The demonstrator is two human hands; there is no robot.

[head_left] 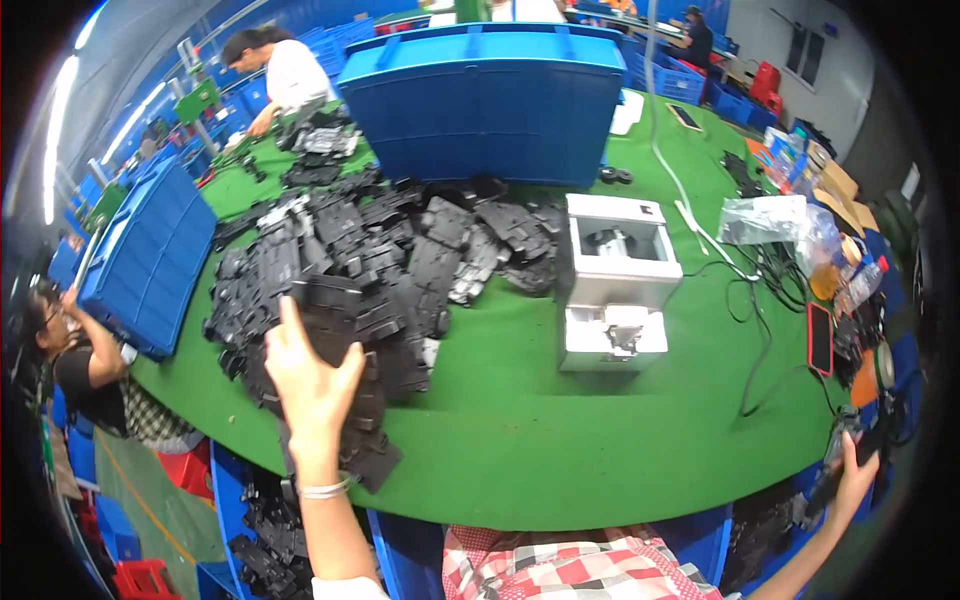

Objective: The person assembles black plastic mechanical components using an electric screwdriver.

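My left hand [308, 385] reaches over a big heap of black plastic parts [340, 235] on the left of the table. Its thumb and index finger are spread apart, with the fingertips at a flat black part in the heap; the other fingers are partly hidden. At the far right edge my right hand [852, 474] is closed around a black plastic part [832, 462], out over a blue bin with similar parts. Between the two hands a white metal device [622, 300] with a window-like opening stands on the green table [520, 440].
A large blue crate [490, 115] stands behind the heap, another blue crate [150, 260] at the left edge. Cables [765, 300], a red-rimmed phone [820, 338] and bottles [860, 287] crowd the right side. One person [85, 370] sits left; another [290, 75] works far left.
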